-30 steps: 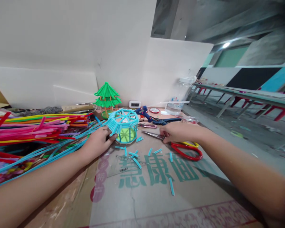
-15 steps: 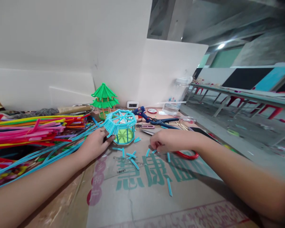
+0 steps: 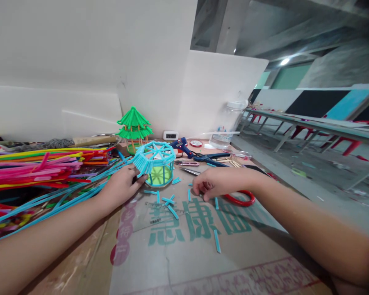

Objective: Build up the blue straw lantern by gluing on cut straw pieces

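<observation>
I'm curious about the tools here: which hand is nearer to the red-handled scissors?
Right. The right hand is by the scissors, hiding their middle; the left hand is farther away to their left, at the blue model.

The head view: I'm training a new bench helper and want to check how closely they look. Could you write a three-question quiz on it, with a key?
1. Multiple choice: which thing is the left hand nearest to?
A) the white clock
B) the blue model
C) the clear bottle
2. True or false: the red scissor handle lies to the left of the blue model in the picture.
3. Fill in the blank: the two-tiered roof behind the blue model is coloured ____.

Key:
1. B.
2. False; the red scissor handle lies to the right of it.
3. Green.
</observation>
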A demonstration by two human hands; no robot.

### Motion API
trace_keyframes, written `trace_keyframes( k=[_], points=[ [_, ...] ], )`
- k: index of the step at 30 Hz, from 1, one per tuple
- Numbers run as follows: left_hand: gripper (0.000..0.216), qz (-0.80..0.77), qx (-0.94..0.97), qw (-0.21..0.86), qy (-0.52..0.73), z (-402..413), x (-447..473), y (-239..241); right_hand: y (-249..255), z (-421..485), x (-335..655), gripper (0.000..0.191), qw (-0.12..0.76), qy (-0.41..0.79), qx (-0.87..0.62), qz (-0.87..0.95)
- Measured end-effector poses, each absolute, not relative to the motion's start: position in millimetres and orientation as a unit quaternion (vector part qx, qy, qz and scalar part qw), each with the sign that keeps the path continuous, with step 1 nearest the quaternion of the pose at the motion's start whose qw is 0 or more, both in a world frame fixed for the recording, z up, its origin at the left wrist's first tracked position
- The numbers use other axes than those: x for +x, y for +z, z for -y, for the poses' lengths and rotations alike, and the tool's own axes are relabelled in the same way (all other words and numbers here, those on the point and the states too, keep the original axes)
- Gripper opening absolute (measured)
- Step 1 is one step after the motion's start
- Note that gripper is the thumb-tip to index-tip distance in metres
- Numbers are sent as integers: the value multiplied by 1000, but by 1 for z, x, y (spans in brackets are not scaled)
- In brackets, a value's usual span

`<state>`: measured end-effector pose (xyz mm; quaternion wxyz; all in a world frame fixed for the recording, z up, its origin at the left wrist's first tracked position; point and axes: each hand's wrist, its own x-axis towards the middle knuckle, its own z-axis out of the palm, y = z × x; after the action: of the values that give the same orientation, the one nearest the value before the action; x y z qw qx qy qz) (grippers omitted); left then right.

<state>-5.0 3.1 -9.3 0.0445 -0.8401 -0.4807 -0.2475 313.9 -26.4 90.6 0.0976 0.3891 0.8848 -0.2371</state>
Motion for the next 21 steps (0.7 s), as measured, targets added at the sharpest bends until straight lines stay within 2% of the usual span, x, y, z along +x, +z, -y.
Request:
trace_keyframes(
  k=[4,10,12,16,19,21],
  points=[
    [38,471,-846,47,-246,-3,-5,-8,83,27,308,10,107,-225,399,-882],
    [37,486,-840,49,-237,-2,-4,-8,92,32,308,13,85,-179,411,-890],
    [36,489,-837,48,-238,-2,-4,-8,100,36,310,11,50,-199,401,-893],
    [36,488,-837,41,-243,-1,-4,-7,112,41,312,9,2,-319,368,-873],
    [36,489,-836,40,-246,-1,-3,-7,112,40,313,10,-3,-308,384,-870],
    [37,490,-836,43,-245,-1,-4,-7,110,38,314,17,18,-293,401,-868]
  ],
)
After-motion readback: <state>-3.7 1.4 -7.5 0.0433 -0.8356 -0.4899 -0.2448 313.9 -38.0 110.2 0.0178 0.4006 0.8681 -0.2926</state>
